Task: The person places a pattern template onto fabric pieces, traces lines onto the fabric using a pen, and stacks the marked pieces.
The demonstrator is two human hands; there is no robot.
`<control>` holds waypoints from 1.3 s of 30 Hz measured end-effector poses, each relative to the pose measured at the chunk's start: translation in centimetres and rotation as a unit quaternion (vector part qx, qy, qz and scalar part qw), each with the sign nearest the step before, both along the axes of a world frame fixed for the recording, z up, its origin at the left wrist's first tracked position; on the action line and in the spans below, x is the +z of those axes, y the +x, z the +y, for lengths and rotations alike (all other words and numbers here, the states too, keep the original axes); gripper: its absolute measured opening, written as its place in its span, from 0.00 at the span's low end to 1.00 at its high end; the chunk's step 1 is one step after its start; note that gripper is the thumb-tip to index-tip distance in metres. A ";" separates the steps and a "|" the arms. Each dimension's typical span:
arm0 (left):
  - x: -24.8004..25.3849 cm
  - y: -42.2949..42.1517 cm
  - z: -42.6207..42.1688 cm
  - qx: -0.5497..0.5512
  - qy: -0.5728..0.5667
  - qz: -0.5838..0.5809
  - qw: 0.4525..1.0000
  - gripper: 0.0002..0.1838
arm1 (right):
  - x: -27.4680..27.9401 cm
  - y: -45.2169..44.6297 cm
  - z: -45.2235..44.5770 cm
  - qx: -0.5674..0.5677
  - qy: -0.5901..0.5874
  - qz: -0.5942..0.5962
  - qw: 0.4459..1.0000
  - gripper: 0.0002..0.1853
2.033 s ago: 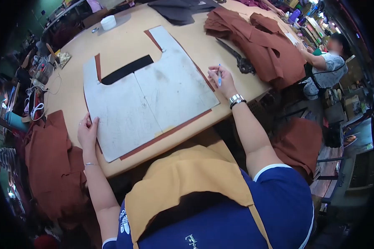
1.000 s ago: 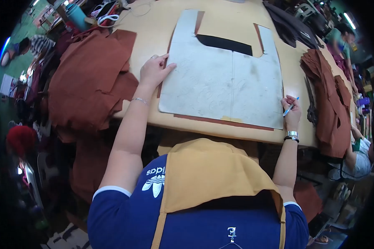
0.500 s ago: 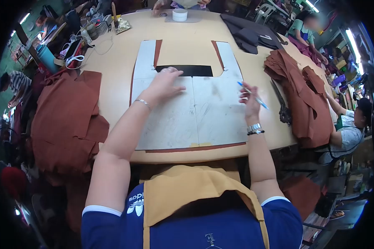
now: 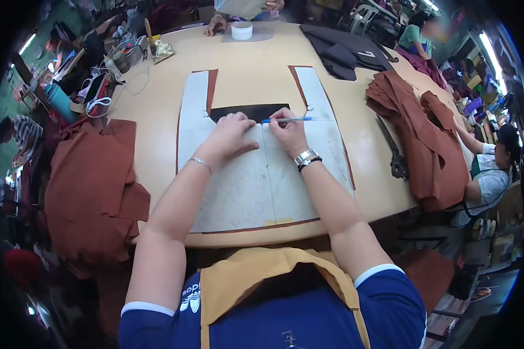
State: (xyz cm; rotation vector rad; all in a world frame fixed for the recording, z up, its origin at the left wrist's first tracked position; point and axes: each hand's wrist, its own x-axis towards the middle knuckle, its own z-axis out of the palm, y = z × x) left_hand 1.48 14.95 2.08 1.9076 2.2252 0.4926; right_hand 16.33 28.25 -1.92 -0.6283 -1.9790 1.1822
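A pale, smudged pattern template (image 4: 233, 189) lies on reddish-brown fabric (image 4: 297, 81), whose edges show around it. Its two long arms point away from me, with a black piece (image 4: 247, 110) at the gap between them. My left hand (image 4: 233, 135) rests on the template beside the black piece, fingers laid down and thumb apart. My right hand (image 4: 289, 136) pinches a blue-and-white pen (image 4: 297, 118), its tip at the edge of the black piece near the template's centre line.
Reddish-brown fabric stacks lie at left (image 4: 90, 186) and right (image 4: 428, 139) of the table (image 4: 239, 52). Scissors (image 4: 393, 148) sit by the right stack. Dark fabric (image 4: 346, 49) and a white tape roll (image 4: 241, 31) are farther back. Co-workers' hands (image 4: 216, 25) show across the table.
My right hand has swung inward from the template's right side, bringing the pen to the black piece. My left hand stays on the template; the whole view has shifted slightly.
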 end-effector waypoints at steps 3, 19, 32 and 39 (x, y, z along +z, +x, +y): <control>-1.3 0.5 -1.4 0.029 0.121 0.030 0.992 0.29 | 0.1 0.0 -0.4 0.003 0.022 -0.019 1.000 0.06; -2.0 1.0 -6.0 0.201 0.077 0.029 0.976 0.37 | -0.3 -0.8 0.4 -0.006 -0.100 0.011 0.995 0.06; -2.2 0.5 -6.0 0.212 0.002 0.020 0.977 0.49 | 0.0 -12.7 -4.1 0.095 -0.016 -0.014 0.995 0.08; -2.0 0.5 -5.8 0.212 -0.006 0.017 0.977 0.53 | -0.5 -12.9 -4.2 0.119 0.044 0.007 0.992 0.08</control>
